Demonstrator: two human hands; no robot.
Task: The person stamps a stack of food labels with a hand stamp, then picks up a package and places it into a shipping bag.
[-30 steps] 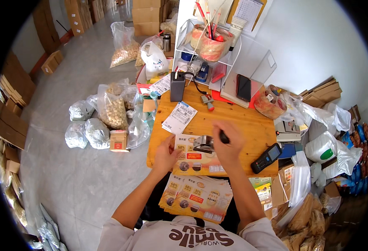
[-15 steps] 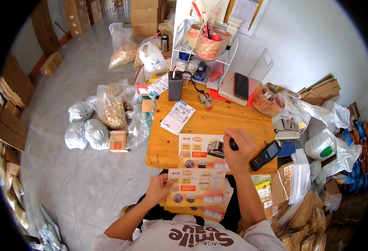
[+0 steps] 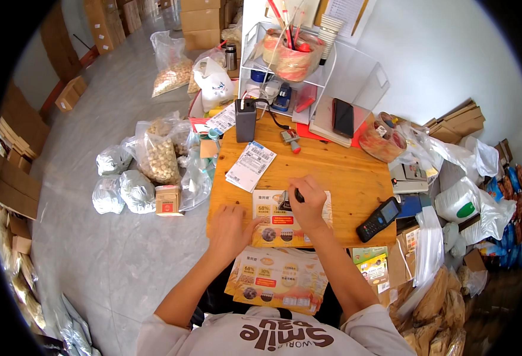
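Note:
On the wooden table (image 3: 344, 172) lies a printed orange-and-white packet (image 3: 280, 228). My left hand (image 3: 228, 228) rests flat on the packet's left edge, fingers apart. My right hand (image 3: 307, 200) is closed around a black pen (image 3: 299, 195), its tip down on the top of the packet. A stack of similar printed packets (image 3: 278, 279) lies on my lap below the table edge.
A pile of white labels (image 3: 251, 165), a black box (image 3: 245, 120), a black handheld scanner (image 3: 378, 219), a tape tub (image 3: 383, 140) and a white wire rack (image 3: 284, 65) stand on the table. Filled bags (image 3: 154, 154) lie on the floor at left, cartons and bags at right.
Half a second ago my left hand held a packet at my lap; now it lies on the packet on the table. My right hand with the pen has returned onto that packet.

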